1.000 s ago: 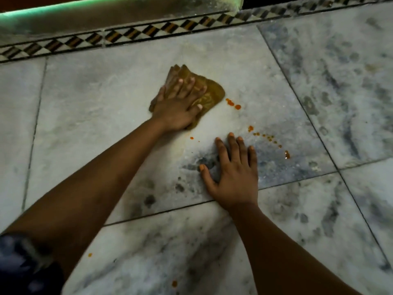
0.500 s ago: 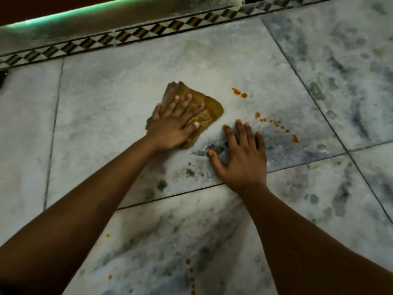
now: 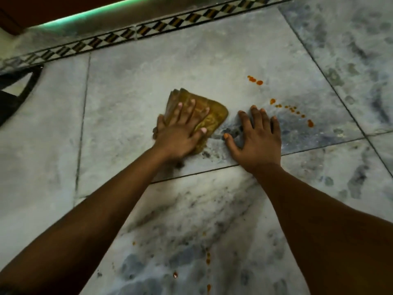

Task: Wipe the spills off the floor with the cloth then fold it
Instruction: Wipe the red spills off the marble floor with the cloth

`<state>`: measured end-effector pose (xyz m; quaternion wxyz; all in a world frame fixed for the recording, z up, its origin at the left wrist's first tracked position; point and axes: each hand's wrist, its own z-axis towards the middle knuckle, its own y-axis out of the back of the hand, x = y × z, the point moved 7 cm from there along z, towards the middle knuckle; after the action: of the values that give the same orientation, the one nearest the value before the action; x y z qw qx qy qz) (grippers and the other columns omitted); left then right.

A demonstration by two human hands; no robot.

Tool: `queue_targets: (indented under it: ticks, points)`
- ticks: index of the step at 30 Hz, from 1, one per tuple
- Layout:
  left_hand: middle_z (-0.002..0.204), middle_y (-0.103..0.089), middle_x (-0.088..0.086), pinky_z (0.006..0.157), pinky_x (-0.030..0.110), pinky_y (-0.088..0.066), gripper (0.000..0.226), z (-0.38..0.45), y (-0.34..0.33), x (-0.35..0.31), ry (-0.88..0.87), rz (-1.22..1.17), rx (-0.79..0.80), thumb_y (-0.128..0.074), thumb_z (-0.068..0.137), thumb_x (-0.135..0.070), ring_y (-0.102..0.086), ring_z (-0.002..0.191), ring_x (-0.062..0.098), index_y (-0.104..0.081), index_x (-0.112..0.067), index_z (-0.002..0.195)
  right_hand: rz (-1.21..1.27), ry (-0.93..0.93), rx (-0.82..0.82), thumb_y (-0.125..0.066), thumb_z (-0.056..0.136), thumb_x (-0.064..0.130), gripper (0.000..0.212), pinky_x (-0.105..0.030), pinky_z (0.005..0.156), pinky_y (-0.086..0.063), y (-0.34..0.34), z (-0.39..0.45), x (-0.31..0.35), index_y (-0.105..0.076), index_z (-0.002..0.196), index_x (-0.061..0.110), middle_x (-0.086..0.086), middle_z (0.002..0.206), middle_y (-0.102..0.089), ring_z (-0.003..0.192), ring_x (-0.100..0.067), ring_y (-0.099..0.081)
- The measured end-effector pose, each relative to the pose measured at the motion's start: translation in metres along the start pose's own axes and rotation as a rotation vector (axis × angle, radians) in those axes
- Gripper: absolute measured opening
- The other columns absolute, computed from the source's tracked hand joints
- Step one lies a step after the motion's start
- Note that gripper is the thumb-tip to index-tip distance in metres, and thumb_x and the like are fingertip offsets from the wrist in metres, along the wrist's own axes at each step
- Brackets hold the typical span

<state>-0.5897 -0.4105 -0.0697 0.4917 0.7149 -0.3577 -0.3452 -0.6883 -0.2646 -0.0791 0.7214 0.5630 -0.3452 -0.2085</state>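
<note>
A crumpled mustard-brown cloth (image 3: pixel 214 116) lies on the grey marble floor (image 3: pixel 136 86). My left hand (image 3: pixel 180 135) presses flat on top of it, fingers spread over the fabric. My right hand (image 3: pixel 257 137) rests palm-down on the bare floor just right of the cloth, fingers apart, holding nothing. Orange-red spill drops (image 3: pixel 255 80) sit beyond my right hand, and a trail of drops (image 3: pixel 294 110) runs to a larger drop (image 3: pixel 310 123) at the right. More drops (image 3: pixel 208 257) dot the near tile between my forearms.
A patterned black, white and brown border strip (image 3: pixel 148 30) runs along the far edge under a green-lit step (image 3: pixel 89 12). A dark object (image 3: pixel 12 99) lies at the left edge. Dark grout lines cross the tiles.
My left hand has slid the cloth toward me and closer to my right hand. The view has shifted, showing more spill drops on the near tile and the dark object at left.
</note>
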Motion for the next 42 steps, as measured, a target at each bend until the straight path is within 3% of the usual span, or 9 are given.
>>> queue_targets:
  ticks: [6,10,14,18,22,25,31,37,42]
  points:
    - [0.156,0.021,-0.005,0.107,0.066,0.002,0.059,0.024,0.017,0.033,0.249,-0.046,0.103,-0.016,0.095,-0.058,0.018,0.143,0.024,0.006,-0.040,0.147,-0.008,0.008,-0.006,-0.028,0.081,0.062,0.077,-0.050,0.113,-0.014,0.001,-0.005,0.004,-0.041,0.140,0.014,-0.017,0.149,-0.034,0.137,-0.035,-0.028]
    - [0.155,0.025,-0.004,0.105,0.070,-0.002,0.064,0.008,0.007,-0.032,0.097,0.029,0.211,-0.026,0.097,-0.053,0.020,0.143,0.027,0.012,-0.040,0.146,0.054,0.000,0.077,-0.020,0.073,0.068,0.089,-0.045,0.113,-0.014,0.005,-0.003,0.002,-0.040,0.141,0.013,-0.016,0.150,-0.032,0.139,-0.033,-0.027]
    - [0.156,0.020,-0.009,0.108,0.063,-0.003,0.056,-0.039,-0.008,-0.032,0.003,0.015,0.170,-0.020,0.096,-0.056,0.015,0.144,0.021,0.006,-0.046,0.145,0.098,0.089,0.249,-0.029,0.072,0.063,0.087,-0.039,0.111,-0.021,0.029,-0.001,-0.016,-0.036,0.142,0.011,-0.015,0.150,-0.031,0.136,-0.031,-0.031]
    - [0.157,0.015,-0.011,0.111,0.061,-0.002,0.053,-0.053,-0.008,-0.009,0.048,0.022,0.111,-0.021,0.097,-0.053,0.012,0.145,0.019,0.002,-0.048,0.144,0.060,-0.003,0.083,-0.019,0.074,0.069,0.091,-0.039,0.114,-0.012,0.061,-0.047,-0.074,-0.035,0.143,0.011,-0.015,0.152,-0.028,0.141,-0.027,-0.024]
    - [0.156,0.019,-0.008,0.110,0.064,-0.001,0.055,-0.027,-0.006,-0.025,0.178,-0.042,0.142,-0.018,0.097,-0.055,0.015,0.144,0.023,0.005,-0.044,0.145,-0.034,-0.139,0.124,-0.010,0.070,0.073,0.101,-0.038,0.115,-0.001,0.060,-0.088,-0.130,-0.015,0.149,0.011,-0.014,0.157,-0.010,0.145,-0.024,-0.008]
    - [0.156,0.020,-0.006,0.108,0.066,0.000,0.056,-0.005,-0.003,-0.069,0.142,-0.067,0.150,-0.018,0.097,-0.055,0.017,0.144,0.024,0.005,-0.042,0.146,-0.029,-0.221,0.120,-0.013,0.072,0.075,0.102,-0.037,0.115,0.001,0.060,-0.087,-0.150,-0.011,0.149,0.009,-0.014,0.157,-0.008,0.145,-0.022,-0.005]
    - [0.156,0.015,-0.011,0.111,0.059,0.004,0.052,-0.036,-0.024,-0.116,-0.078,0.001,0.084,-0.022,0.097,-0.052,0.014,0.144,0.017,-0.001,-0.048,0.145,0.019,-0.237,0.126,-0.020,0.077,0.066,0.093,-0.037,0.116,0.002,0.045,-0.070,-0.151,-0.009,0.150,0.008,-0.010,0.158,-0.004,0.146,-0.020,-0.002]
    - [0.157,0.014,-0.011,0.111,0.059,0.004,0.054,0.006,-0.009,-0.060,0.132,-0.067,0.055,-0.022,0.098,-0.053,0.014,0.144,0.019,-0.005,-0.042,0.147,-0.028,-0.242,0.051,-0.009,0.070,0.071,0.101,-0.037,0.116,0.001,0.041,-0.068,-0.153,-0.014,0.150,0.009,-0.010,0.158,-0.008,0.145,-0.020,-0.006]
    - [0.157,0.016,-0.006,0.110,0.062,0.007,0.055,0.019,-0.007,-0.101,0.121,-0.103,0.017,-0.020,0.098,-0.052,0.016,0.144,0.023,-0.002,-0.039,0.148,-0.042,-0.241,0.038,-0.011,0.072,0.070,0.099,-0.038,0.116,0.000,0.041,-0.068,-0.152,-0.016,0.149,0.009,-0.011,0.158,-0.009,0.145,-0.021,-0.008]
